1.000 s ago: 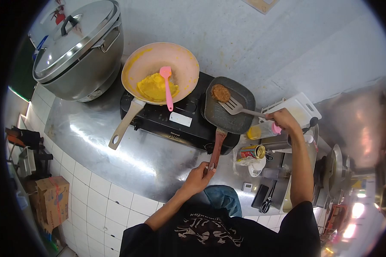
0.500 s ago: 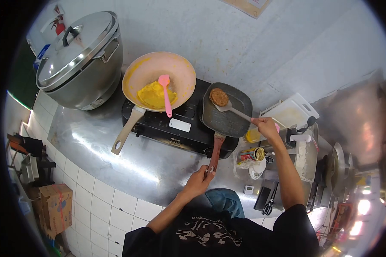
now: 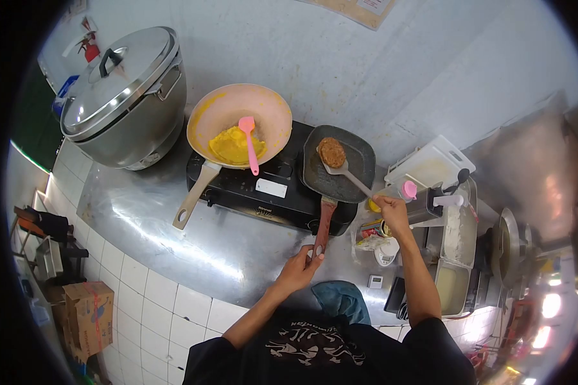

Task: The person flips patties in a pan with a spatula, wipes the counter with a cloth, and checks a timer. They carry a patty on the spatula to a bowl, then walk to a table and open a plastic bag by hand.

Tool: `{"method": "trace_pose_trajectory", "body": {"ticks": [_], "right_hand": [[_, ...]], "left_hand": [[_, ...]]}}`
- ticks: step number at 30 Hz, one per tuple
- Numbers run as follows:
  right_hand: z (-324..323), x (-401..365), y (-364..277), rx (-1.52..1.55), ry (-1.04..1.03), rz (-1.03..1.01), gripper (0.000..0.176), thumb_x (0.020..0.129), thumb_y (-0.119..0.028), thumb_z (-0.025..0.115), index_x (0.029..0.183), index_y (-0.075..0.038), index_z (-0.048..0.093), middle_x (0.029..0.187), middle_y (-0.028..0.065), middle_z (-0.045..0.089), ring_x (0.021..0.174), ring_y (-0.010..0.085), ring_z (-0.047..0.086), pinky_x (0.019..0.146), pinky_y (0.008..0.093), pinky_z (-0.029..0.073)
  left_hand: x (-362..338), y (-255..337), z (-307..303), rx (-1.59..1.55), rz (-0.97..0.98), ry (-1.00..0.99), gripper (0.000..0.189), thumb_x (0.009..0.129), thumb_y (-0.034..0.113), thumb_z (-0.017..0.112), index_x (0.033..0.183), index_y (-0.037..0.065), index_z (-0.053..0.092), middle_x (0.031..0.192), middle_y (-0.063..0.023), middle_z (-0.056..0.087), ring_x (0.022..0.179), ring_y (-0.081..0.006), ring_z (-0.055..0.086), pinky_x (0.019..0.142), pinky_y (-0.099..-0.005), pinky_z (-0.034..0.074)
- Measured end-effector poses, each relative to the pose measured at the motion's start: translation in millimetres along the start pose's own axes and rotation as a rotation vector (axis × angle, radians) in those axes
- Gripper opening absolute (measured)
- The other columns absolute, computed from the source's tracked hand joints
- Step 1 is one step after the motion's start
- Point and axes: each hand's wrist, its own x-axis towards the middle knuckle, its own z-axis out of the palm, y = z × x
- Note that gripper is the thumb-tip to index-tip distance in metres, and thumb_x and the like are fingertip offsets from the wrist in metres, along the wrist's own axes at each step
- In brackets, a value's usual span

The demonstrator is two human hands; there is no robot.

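Head view: nearest, the left hand (image 3: 297,269) is wrapped round the brown handle (image 3: 324,224) of the square pan, which sits on the black stove (image 3: 237,203). The right hand (image 3: 392,210) grips the grey spatula (image 3: 357,182), its blade at the lower edge of the patty (image 3: 331,152) and perhaps partly beneath it; how much of the weight it bears, I cannot tell. That patty lies toward the far left part of the square pan (image 3: 359,154), browned across the side that shows, so the cooking looks well along; its underside is hidden, and it has not been taken out. Left of it, the pale round pan (image 3: 263,102) holds a yellow, egg-like layer (image 3: 228,146) that looks mostly set, to judge by its ragged, solid edges. It has not been moved out either, and the pink spatula (image 3: 250,147) rests across it with no hand on it. Neither food has been served, then: the heating seems largely done, the emptying of both pans not. Farther off, the large lidded pot (image 3: 122,109) stands closed on the metal counter (image 3: 148,205), near the wall (image 3: 270,45).
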Motion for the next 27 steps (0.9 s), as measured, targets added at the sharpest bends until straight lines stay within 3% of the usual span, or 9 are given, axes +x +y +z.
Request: {"method": "trace_pose_trajectory", "body": {"ticks": [2, 18, 20, 22, 25, 27], "right_hand": [[-0.5, -9.5, -1.0, 0.01, 0.013, 0.021, 0.035, 0.088, -0.033, 0.07, 0.082, 0.002, 0.073, 0.06, -0.0026, 0.053, 0.059, 0.0071, 0.045, 0.056, 0.0281, 0.036], [-17.3, -11.4, 4.7, -0.049, 0.003, 0.089, 0.037, 0.086, -0.035, 0.069, 0.078, 0.001, 0.073, 0.06, 0.0008, 0.055, 0.059, 0.01, 0.048, 0.057, 0.0307, 0.039], [-10.4, -11.1, 10.9, -0.066, 0.02, 0.057, 0.038, 0.086, -0.035, 0.068, 0.077, 0.001, 0.073, 0.06, 0.002, 0.056, 0.059, 0.0112, 0.049, 0.058, 0.0313, 0.04], [-1.9, -8.2, 17.1, -0.076, 0.036, 0.025, 0.038, 0.087, -0.036, 0.068, 0.077, 0.001, 0.073, 0.06, 0.0033, 0.058, 0.06, 0.0124, 0.051, 0.059, 0.032, 0.041], [10.0, -4.0, 26.2, -0.118, 0.096, 0.045, 0.039, 0.087, -0.036, 0.068, 0.077, 0.001, 0.072, 0.068, 0.0065, 0.064, 0.061, 0.0164, 0.055, 0.061, 0.0334, 0.044], [15.7, -4.9, 25.6, -0.075, 0.128, 0.039, 0.041, 0.086, -0.039, 0.068, 0.089, 0.002, 0.07, 0.075, 0.0107, 0.067, 0.065, 0.0204, 0.062, 0.062, 0.0338, 0.047]], "left_hand": [[-2.5, -0.3, -0.1, -0.004, 0.028, 0.027, 0.049, 0.098, 0.041, 0.057, 0.125, 0.001, 0.051, 0.071, -0.0094, 0.06, 0.065, -0.0196, 0.059, 0.062, -0.0341, 0.046], [-30.2, -20.0, -16.7, 0.039, -0.065, 0.098, 0.065, 0.096, 0.05, 0.057, 0.134, -0.002, 0.048, 0.076, -0.0107, 0.062, 0.072, -0.0199, 0.062, 0.07, -0.0322, 0.049], [-35.7, -21.8, -19.8, 0.046, -0.096, 0.095, 0.076, 0.092, 0.059, 0.057, 0.133, -0.005, 0.049, 0.081, -0.018, 0.065, 0.077, -0.0295, 0.066, 0.072, -0.0368, 0.051], [-40.3, -25.9, -22.7, 0.054, -0.119, 0.095, 0.077, 0.091, 0.06, 0.057, 0.133, -0.005, 0.05, 0.081, -0.0179, 0.065, 0.077, -0.0296, 0.066, 0.072, -0.0368, 0.051], [-46.3, -37.3, -26.4, 0.064, -0.152, 0.104, 0.078, 0.091, 0.062, 0.056, 0.133, -0.004, 0.051, 0.081, -0.0173, 0.065, 0.077, -0.0297, 0.066, 0.072, -0.0367, 0.051], [-50.4, -44.4, -28.4, 0.07, -0.16, 0.109, 0.078, 0.091, 0.062, 0.056, 0.133, -0.003, 0.052, 0.08, -0.0169, 0.065, 0.077, -0.0297, 0.066, 0.072, -0.0367, 0.051]]}}
